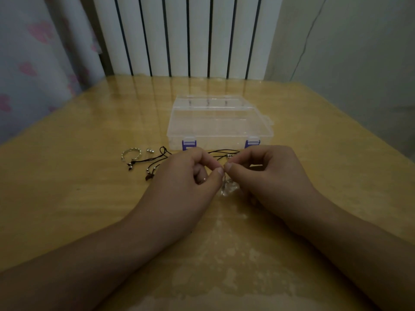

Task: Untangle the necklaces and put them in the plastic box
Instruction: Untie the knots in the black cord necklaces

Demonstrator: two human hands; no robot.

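A clear plastic box (219, 125) with purple latches stands closed on the wooden table, just beyond my hands. Black cord necklaces (155, 161) with small metal beads lie tangled in front of it, running from the left under my hands to the right. My left hand (186, 178) and my right hand (265, 173) meet fingertip to fingertip at the centre, both pinching a thin piece of the necklace between thumb and forefinger. A small pale pendant (229, 187) hangs blurred below the fingertips.
A silver twisted ring-shaped bangle (131, 153) and a small silver bead piece (150, 151) lie left of the cords. The table (89, 198) has a glossy cover. A radiator and a curtain stand behind its far edge.
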